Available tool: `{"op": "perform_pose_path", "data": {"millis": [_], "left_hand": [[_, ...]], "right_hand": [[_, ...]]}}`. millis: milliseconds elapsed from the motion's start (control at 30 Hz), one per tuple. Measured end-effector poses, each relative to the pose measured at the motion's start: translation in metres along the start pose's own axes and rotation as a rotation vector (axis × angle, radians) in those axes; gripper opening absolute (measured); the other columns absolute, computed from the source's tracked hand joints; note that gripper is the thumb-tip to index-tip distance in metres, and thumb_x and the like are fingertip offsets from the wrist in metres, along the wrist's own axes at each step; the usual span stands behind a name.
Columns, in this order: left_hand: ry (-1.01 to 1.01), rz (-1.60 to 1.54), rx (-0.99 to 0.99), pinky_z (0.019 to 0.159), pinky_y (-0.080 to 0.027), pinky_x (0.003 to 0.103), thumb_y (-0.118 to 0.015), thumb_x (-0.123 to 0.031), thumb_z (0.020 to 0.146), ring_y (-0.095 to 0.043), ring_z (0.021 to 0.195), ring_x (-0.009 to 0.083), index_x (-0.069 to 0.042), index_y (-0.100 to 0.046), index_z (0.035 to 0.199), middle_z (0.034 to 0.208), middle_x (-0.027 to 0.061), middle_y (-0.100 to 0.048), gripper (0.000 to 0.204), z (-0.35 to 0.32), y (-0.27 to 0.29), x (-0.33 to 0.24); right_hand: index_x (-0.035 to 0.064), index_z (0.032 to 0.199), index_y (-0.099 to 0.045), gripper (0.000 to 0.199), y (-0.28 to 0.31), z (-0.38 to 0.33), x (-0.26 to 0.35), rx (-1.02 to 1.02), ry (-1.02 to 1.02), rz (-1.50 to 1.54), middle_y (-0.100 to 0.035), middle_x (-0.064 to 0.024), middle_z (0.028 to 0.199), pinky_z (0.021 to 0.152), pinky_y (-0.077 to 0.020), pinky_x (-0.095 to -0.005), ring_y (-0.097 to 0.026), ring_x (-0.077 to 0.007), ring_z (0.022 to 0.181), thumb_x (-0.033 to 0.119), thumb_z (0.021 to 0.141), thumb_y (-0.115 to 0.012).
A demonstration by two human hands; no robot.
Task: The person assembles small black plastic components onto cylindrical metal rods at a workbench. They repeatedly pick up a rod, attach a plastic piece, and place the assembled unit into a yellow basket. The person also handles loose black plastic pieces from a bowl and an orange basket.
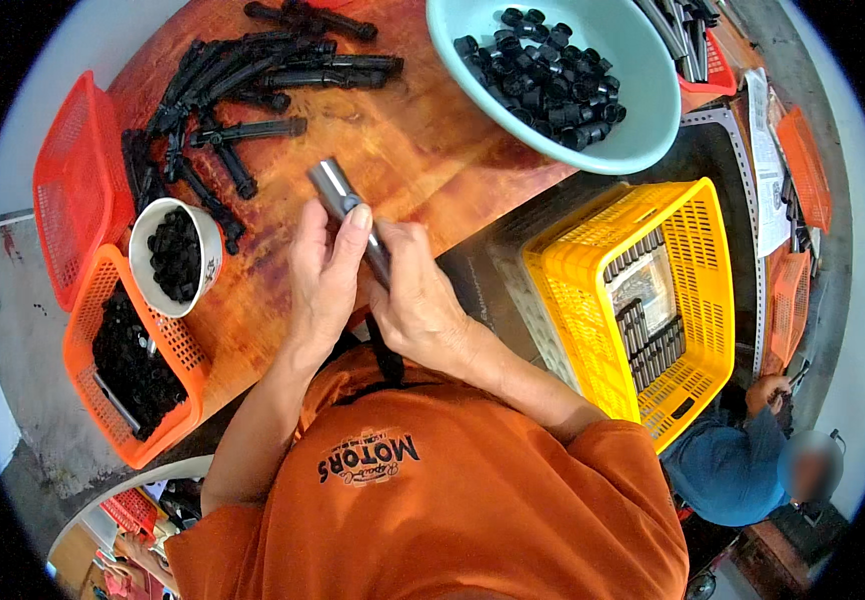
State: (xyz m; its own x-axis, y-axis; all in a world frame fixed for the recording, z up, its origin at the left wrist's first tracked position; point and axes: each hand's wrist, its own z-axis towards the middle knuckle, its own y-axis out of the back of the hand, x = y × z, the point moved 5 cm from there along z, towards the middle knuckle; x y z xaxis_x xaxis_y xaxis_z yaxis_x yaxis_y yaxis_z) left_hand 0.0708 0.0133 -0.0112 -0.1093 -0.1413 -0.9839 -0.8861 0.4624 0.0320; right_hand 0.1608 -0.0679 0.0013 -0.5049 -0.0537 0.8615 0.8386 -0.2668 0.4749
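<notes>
Both hands are closed around a shiny metal tube [331,180] held at a slant above the table. My left hand [321,270] grips its upper part, the thumb pressed along the side. My right hand [421,295] wraps the lower part, close to my body, and hides that end. Beyond the hands lies a loose heap of slim black rod-like parts [253,75]. A white cup [215,245] of small black pieces [175,258] stands to the left. Farther right, a pale turquoise basin [653,120] holds many short black caps [553,85].
An orange basket [78,345] of small black pieces and a red basket [78,180] stand at the left table edge [243,335]. On the right, a yellow crate [553,270] contains rows of metal tubes [648,345]. A co-worker in blue [723,470] is at the lower right.
</notes>
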Motion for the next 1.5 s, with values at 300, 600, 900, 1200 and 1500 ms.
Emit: {"op": "perform_pose_path", "data": {"millis": [300, 600, 900, 1200, 1500], "left_hand": [[0.259, -0.357, 0.005, 0.043, -0.042, 0.023, -0.057, -0.033, 0.095, -0.052, 0.048, 0.0111, -0.008, -0.048, 0.094, 0.072, 0.0037, -0.054, 0.026, -0.013, 0.011, 0.008], [0.315, -0.287, 0.060, 0.040, -0.040, 0.023, -0.055, -0.012, 0.090, -0.049, 0.045, 0.0107, -0.002, -0.048, 0.115, 0.070, 0.0032, -0.051, 0.028, -0.032, 0.023, 0.016], [0.302, -0.359, 0.044, 0.042, -0.039, 0.022, -0.062, -0.014, 0.088, -0.047, 0.046, 0.0077, -0.003, -0.053, 0.107, 0.068, -0.0014, -0.048, 0.024, -0.037, 0.030, 0.018], [0.272, -0.348, 0.034, 0.041, -0.039, 0.023, -0.059, -0.011, 0.087, -0.048, 0.046, 0.0092, -0.002, -0.051, 0.107, 0.069, 0.0001, -0.049, 0.023, -0.047, 0.050, 0.021], [0.258, -0.345, 0.077, 0.043, -0.040, 0.020, -0.066, -0.015, 0.086, -0.048, 0.050, 0.0060, -0.001, -0.052, 0.119, 0.074, -0.0016, -0.050, 0.039, -0.060, 0.068, 0.021]], "right_hand": [[0.0002, 0.092, -0.068, 0.023, 0.139, 0.109, -0.022, -0.141, 0.035, -0.254, -0.064, -0.0090, 0.069, 0.054, -0.0480, -0.0291, -0.060, -0.0127, 0.058, 0.021, 0.092, -0.059], [0.0103, 0.112, -0.063, 0.028, 0.159, 0.237, -0.127, 0.200, 0.027, -1.317, -0.065, -0.0143, 0.106, 0.083, -0.0503, -0.0472, -0.063, -0.0321, 0.098, 0.016, 0.087, -0.054], [0.0106, 0.108, -0.065, 0.029, 0.174, 0.256, -0.153, 0.394, -0.135, -1.294, -0.066, -0.0146, 0.105, 0.084, -0.0489, -0.0492, -0.062, -0.0328, 0.102, 0.013, 0.083, -0.052], [0.0065, 0.123, -0.061, 0.037, 0.222, 0.215, -0.073, -0.067, -0.024, -0.497, -0.061, -0.0008, 0.079, 0.064, -0.0448, -0.0244, -0.051, -0.0070, 0.069, 0.022, 0.090, -0.056], [0.0030, 0.109, -0.059, 0.021, 0.069, 0.116, 0.026, 0.014, -0.071, 0.425, -0.065, -0.0036, 0.094, 0.072, -0.0493, -0.0215, -0.059, -0.0081, 0.078, 0.002, 0.088, -0.060]]}}
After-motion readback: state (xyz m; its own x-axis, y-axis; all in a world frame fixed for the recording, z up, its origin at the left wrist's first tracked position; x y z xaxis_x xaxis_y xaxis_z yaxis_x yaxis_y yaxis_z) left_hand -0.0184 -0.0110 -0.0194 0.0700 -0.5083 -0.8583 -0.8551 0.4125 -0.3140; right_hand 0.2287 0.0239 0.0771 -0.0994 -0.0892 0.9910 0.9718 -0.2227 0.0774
